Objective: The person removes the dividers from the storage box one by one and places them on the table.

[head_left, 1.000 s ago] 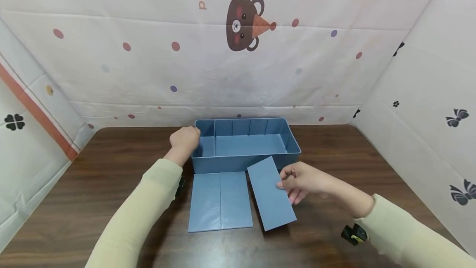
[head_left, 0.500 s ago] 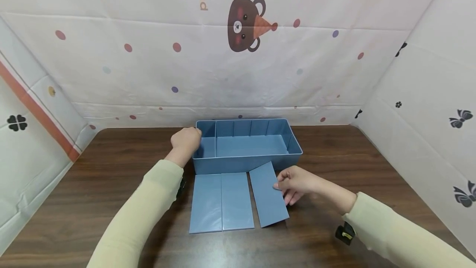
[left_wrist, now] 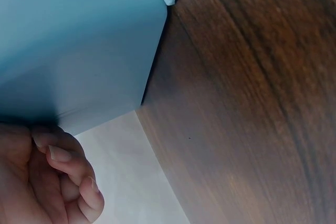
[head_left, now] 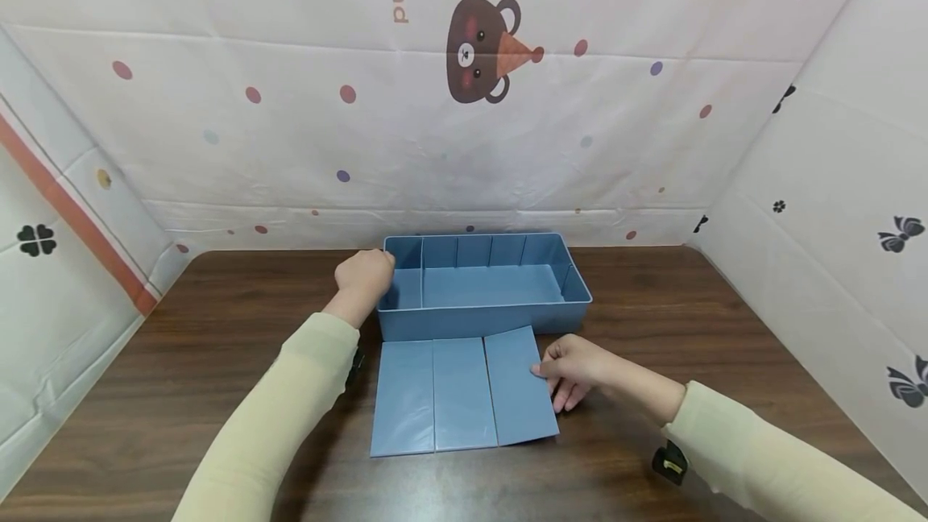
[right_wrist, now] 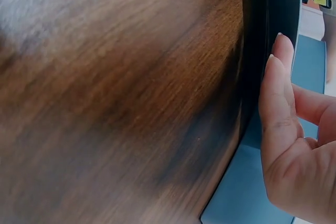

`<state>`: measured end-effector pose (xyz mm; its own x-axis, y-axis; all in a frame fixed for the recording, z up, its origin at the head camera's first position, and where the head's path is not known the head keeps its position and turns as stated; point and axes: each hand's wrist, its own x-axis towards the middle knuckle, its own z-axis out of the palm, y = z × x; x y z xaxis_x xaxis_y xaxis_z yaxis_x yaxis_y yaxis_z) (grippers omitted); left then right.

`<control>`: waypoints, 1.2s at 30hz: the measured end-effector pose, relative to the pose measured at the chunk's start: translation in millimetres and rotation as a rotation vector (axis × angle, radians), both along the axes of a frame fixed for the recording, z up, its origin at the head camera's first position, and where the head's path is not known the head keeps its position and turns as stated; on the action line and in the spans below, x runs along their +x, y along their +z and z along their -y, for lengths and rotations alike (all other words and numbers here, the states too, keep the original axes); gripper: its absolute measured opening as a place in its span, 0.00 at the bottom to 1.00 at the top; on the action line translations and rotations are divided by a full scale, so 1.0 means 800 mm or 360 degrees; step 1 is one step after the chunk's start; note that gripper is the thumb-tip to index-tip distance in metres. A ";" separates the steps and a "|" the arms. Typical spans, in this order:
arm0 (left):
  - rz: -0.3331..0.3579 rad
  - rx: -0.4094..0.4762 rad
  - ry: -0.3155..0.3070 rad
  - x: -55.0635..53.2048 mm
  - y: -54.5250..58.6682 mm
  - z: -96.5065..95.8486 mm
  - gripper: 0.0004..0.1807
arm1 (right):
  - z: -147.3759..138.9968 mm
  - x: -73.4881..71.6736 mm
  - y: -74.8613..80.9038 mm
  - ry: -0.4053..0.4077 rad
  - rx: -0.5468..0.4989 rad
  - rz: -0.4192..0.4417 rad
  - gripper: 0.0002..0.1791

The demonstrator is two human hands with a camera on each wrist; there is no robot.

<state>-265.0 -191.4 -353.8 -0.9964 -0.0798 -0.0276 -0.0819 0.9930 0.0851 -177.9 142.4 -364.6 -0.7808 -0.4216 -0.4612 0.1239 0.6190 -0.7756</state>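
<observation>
A blue rectangular storage box (head_left: 471,322) with a divider near its left end stands toward the back of the table. My left hand (head_left: 365,274) grips the box's left rim, its fingers curled over the edge; the left wrist view shows curled fingers (left_wrist: 73,166) against the box wall. Two flat blue panels lie side by side in front of the box, a left panel (head_left: 404,397) and a middle panel (head_left: 462,393). Beside them, my right hand (head_left: 576,367) pinches the right edge of a third blue panel (head_left: 518,385), which is tilted with that edge raised.
The dark wood table (head_left: 239,361) extends to both sides and in front. A white printed sheet (head_left: 406,135) hangs right behind the box, with further sheets at left and right. Both wrists carry black straps.
My right hand has lowered the third panel and moved it left, up against the middle panel. The left hand keeps its grip on the box.
</observation>
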 end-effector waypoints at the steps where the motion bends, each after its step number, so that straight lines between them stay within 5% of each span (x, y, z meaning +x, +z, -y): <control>1: -0.0003 0.0005 0.0003 0.000 0.000 0.000 0.16 | 0.000 0.000 -0.001 0.0005 0.0005 -0.0004 0.15; 21: -0.0013 0.0016 0.0006 -0.001 -0.001 0.000 0.17 | 0.008 0.000 -0.009 0.0128 0.0251 -0.0183 0.20; 36: -0.0055 0.0090 0.0036 0.000 -0.001 0.000 0.19 | 0.021 0.002 -0.016 0.0064 0.0439 -0.0224 0.20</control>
<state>-265.0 -191.3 -354.4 -0.9948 -0.1018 0.0014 -0.1005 0.9844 0.1445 -176.0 125.6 -377.4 -0.8303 -0.3272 -0.4512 -0.0015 0.8109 -0.5852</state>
